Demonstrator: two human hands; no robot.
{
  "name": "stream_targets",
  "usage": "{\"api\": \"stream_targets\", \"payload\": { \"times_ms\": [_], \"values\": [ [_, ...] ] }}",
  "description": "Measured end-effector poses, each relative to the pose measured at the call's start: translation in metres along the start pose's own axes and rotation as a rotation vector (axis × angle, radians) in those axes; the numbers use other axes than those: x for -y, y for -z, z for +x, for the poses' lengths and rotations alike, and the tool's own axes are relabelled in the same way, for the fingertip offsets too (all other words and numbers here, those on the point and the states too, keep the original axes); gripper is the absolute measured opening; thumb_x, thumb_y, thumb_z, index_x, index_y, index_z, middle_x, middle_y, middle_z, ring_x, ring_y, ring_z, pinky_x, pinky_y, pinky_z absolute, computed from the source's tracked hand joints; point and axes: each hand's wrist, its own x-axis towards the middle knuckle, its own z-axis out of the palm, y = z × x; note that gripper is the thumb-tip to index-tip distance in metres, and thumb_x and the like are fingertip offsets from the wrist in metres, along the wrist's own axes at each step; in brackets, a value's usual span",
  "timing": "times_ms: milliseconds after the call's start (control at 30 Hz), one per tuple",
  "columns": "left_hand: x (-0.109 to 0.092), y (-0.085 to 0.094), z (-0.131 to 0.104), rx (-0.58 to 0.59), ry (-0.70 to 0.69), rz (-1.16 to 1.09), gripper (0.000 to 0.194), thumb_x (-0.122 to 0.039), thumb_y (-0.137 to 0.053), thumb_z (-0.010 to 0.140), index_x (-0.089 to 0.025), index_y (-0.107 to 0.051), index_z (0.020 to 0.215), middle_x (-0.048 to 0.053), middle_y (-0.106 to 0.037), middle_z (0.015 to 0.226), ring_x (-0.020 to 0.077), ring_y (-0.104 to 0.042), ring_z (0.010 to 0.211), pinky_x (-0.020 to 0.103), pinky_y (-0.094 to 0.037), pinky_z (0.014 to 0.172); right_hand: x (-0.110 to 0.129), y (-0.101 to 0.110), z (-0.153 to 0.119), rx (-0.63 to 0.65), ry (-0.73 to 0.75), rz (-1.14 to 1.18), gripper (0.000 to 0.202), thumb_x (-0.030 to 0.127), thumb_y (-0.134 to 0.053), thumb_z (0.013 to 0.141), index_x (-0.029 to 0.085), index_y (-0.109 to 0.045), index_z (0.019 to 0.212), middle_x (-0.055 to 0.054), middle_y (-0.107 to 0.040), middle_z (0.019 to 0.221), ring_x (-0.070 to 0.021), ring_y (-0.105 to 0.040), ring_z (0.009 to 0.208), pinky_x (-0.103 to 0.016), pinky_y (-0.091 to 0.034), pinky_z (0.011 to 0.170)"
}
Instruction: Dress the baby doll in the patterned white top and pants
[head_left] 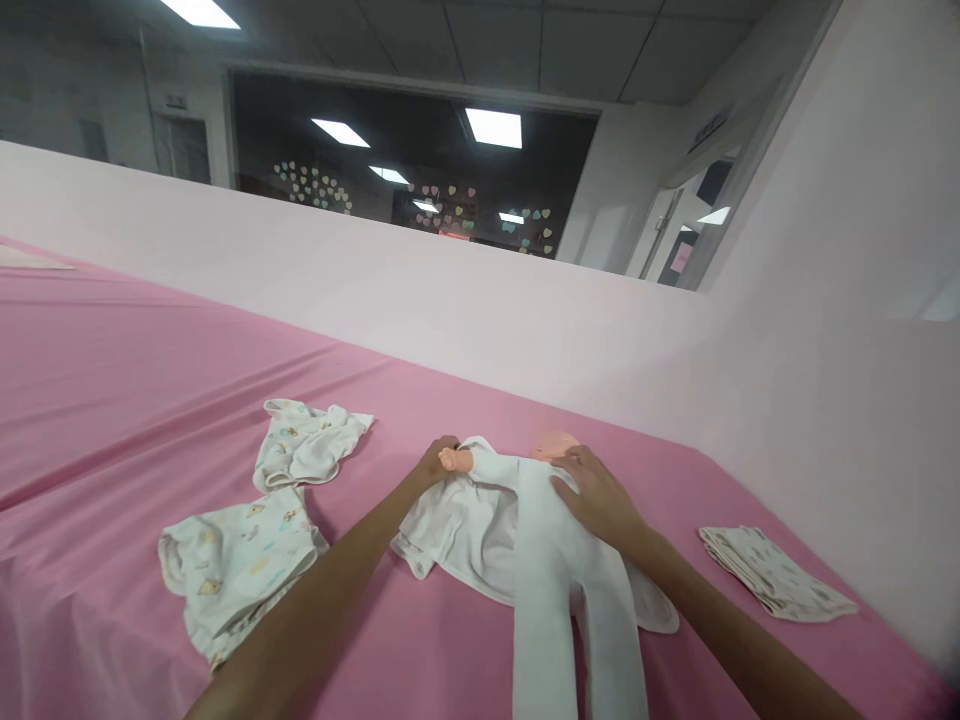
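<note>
A baby doll [551, 560] with a white cloth body lies on its back, legs toward me. Beneath it a white garment [457, 530] is spread out, showing on both sides of the body. Beside the doll's hand, at the garment's upper left edge, is my left hand [437, 462]; its fingers are partly hidden, so what they grip cannot be made out. My right hand [600, 497] rests with fingers apart on the doll's upper chest, just below the head [553, 445].
Two printed white garments [311, 445] [244, 560] lie crumpled at left on the pink sheet [150, 370]. A folded printed cloth [776, 572] is at right. A white wall [480, 310] with a window runs behind.
</note>
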Motion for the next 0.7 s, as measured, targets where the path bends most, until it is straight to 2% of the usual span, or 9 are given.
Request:
{"api": "stream_targets", "payload": {
  "times_ms": [100,167,233,333,400,467,567,633,700],
  "values": [
    [-0.01,0.014,-0.004,0.046,0.019,-0.07,0.029,-0.039,-0.056,0.094,-0.013,-0.062,0.106,0.005,-0.064,0.101,0.0159,-0.063,0.085,0.032,-0.055,0.075,0.034,-0.01,0.027,0.088,0.268,0.118,0.044,0.044,-0.053,0.089,0.027,-0.056,0.13,-0.008,-0.056,0.133,-0.0269,-0.048,0.124,-0.041,-0.035,0.103],
    [-0.017,0.025,-0.007,0.069,0.014,-0.11,0.028,-0.038,-0.058,0.092,-0.012,-0.063,0.098,0.004,-0.065,0.09,0.0148,-0.062,0.078,0.029,-0.053,0.068,0.05,-0.019,0.041,0.151,0.321,0.167,0.048,0.045,-0.059,0.086,0.027,-0.057,0.131,-0.008,-0.062,0.125,-0.0277,-0.053,0.117,-0.041,-0.037,0.1],
    [-0.024,0.036,-0.012,0.052,0.004,-0.137,0.022,-0.033,-0.063,0.085,-0.012,-0.064,0.091,0.004,-0.065,0.083,0.0157,-0.062,0.075,0.026,-0.049,0.064,0.059,-0.027,0.05,0.178,0.303,0.186,0.047,0.043,-0.061,0.084,0.026,-0.06,0.129,-0.009,-0.065,0.12,-0.0285,-0.056,0.112,-0.041,-0.038,0.097],
    [-0.039,0.051,-0.021,-0.046,-0.02,-0.167,0.014,-0.021,-0.067,0.073,-0.013,-0.065,0.085,0.006,-0.066,0.087,0.0189,-0.061,0.081,0.026,-0.045,0.065,0.06,-0.035,0.056,0.185,0.28,0.206,0.044,0.044,-0.06,0.085,0.026,-0.063,0.125,-0.008,-0.067,0.116,-0.0278,-0.059,0.106,-0.039,-0.041,0.092],
    [-0.052,0.06,-0.029,-0.091,-0.052,-0.216,0.013,-0.017,-0.064,0.072,-0.014,-0.066,0.084,0.006,-0.066,0.092,0.0182,-0.061,0.084,0.025,-0.045,0.068,0.056,-0.037,0.058,0.19,0.259,0.257,0.041,0.046,-0.058,0.085,0.025,-0.065,0.12,-0.007,-0.068,0.111,-0.0266,-0.06,0.103,-0.037,-0.043,0.088],
    [-0.066,0.064,-0.038,-0.089,-0.088,-0.292,0.015,-0.018,-0.06,0.075,-0.015,-0.067,0.088,0.005,-0.066,0.091,0.0157,-0.061,0.082,0.023,-0.045,0.068,0.053,-0.038,0.06,0.18,0.206,0.329,0.041,0.047,-0.06,0.083,0.024,-0.066,0.116,-0.007,-0.067,0.112,-0.0259,-0.06,0.104,-0.035,-0.043,0.088],
    [-0.087,0.062,-0.052,-0.047,-0.134,-0.419,0.024,-0.023,-0.057,0.08,-0.017,-0.066,0.102,0.001,-0.062,0.081,0.0117,-0.058,0.069,0.022,-0.045,0.062,0.048,-0.039,0.065,0.159,0.072,0.403,0.059,0.049,-0.068,0.076,0.021,-0.057,0.126,-0.009,-0.064,0.118,-0.0252,-0.059,0.106,-0.034,-0.044,0.087],
    [-0.1,0.055,-0.061,-0.004,-0.181,-0.531,0.027,-0.023,-0.058,0.08,-0.018,-0.065,0.106,-0.002,-0.056,0.071,0.0095,-0.053,0.061,0.02,-0.042,0.057,0.046,-0.04,0.07,0.177,-0.001,0.424,0.072,0.048,-0.074,0.07,0.016,-0.053,0.13,-0.011,-0.063,0.115,-0.0251,-0.06,0.101,-0.032,-0.047,0.078],
    [-0.112,0.047,-0.069,0.049,-0.226,-0.629,0.028,-0.021,-0.059,0.08,-0.018,-0.064,0.108,-0.003,-0.054,0.069,0.0089,-0.051,0.059,0.02,-0.041,0.055,0.046,-0.041,0.076,0.183,-0.025,0.435,0.068,0.044,-0.079,0.067,0.012,-0.058,0.122,-0.009,-0.065,0.106,-0.0243,-0.062,0.093,-0.029,-0.047,0.071]
  ]
}}
